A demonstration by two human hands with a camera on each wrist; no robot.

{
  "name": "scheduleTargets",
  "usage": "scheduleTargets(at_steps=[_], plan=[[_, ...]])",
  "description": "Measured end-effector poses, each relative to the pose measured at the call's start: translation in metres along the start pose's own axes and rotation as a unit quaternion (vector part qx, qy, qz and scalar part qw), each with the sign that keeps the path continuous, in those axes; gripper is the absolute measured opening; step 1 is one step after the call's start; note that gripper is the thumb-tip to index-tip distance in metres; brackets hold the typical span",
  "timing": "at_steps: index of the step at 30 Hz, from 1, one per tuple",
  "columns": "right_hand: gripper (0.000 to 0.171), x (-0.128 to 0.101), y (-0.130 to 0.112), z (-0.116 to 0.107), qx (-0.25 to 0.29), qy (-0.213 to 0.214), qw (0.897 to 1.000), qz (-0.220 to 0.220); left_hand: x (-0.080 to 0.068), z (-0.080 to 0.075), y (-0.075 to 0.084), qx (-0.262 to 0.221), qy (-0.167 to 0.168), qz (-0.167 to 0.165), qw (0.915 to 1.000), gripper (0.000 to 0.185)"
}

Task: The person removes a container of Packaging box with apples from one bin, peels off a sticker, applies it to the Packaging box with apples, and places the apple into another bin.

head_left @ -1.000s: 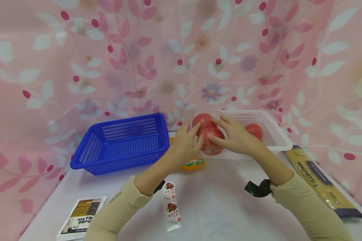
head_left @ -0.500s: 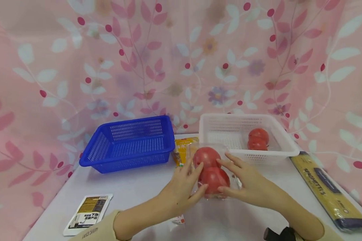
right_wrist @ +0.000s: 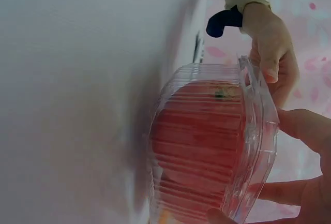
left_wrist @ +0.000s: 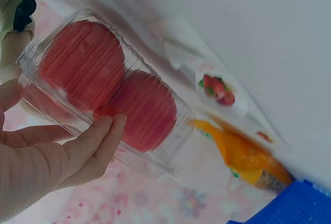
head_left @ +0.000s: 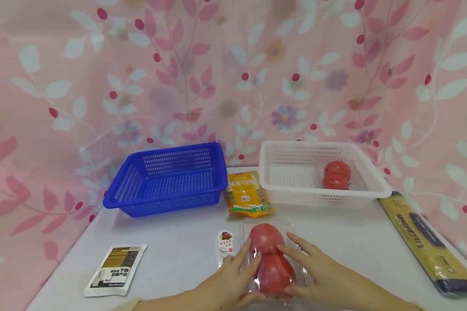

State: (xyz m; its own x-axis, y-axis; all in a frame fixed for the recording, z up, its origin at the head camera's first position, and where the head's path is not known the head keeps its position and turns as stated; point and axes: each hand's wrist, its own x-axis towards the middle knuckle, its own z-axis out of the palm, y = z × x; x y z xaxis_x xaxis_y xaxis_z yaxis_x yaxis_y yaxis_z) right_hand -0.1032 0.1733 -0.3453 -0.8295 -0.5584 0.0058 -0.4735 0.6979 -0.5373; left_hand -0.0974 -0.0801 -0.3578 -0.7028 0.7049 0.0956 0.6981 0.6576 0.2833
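Observation:
A clear plastic clamshell box (head_left: 289,225) with two large tomatoes (head_left: 273,274) in it is at the front of the table, low over the white surface. My left hand (head_left: 227,280) grips its left side, thumb near the front end and fingertips on the lid. From the right, my right hand (head_left: 323,273) holds the opposite side the same way. Ribbed plastic and the red tomatoes fill much of the left wrist view, with the left hand's fingers (left_wrist: 98,144) along the box's rim. In the right wrist view the box's ribbed base faces the table.
Behind stand a blue basket (head_left: 171,201) and a white basket (head_left: 307,196) holding another pack of tomatoes (head_left: 336,175). A yellow bag (head_left: 246,194) lies between them. Stickers (head_left: 225,242) are just left of the box, a white pouch (head_left: 116,271) further left, a spaghetti pack (head_left: 428,242) at right.
Both hands have brought the tomato box out of the white basket and toward the front edge, lowering it close to the table. The yellow bag and stickers now show more fully.

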Motion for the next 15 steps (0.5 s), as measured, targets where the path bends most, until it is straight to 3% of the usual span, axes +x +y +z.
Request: scheduleTargets(at_steps=[3,8,15], plan=[[0.073,0.000,0.003,0.003,0.013,-0.018,1.000,0.003,-0.002,0.005,-0.002,-0.020,-0.015,0.004,0.9997,0.072],[0.068,0.004,0.008,0.005,0.006,0.007,0.999,-0.040,-0.003,0.010,-0.005,-0.031,-0.016,0.007,0.9994,0.072],[0.066,0.006,0.013,0.004,-0.002,-0.008,0.999,-0.033,-0.008,0.009,-0.015,-0.037,-0.037,0.002,0.9986,0.066]])
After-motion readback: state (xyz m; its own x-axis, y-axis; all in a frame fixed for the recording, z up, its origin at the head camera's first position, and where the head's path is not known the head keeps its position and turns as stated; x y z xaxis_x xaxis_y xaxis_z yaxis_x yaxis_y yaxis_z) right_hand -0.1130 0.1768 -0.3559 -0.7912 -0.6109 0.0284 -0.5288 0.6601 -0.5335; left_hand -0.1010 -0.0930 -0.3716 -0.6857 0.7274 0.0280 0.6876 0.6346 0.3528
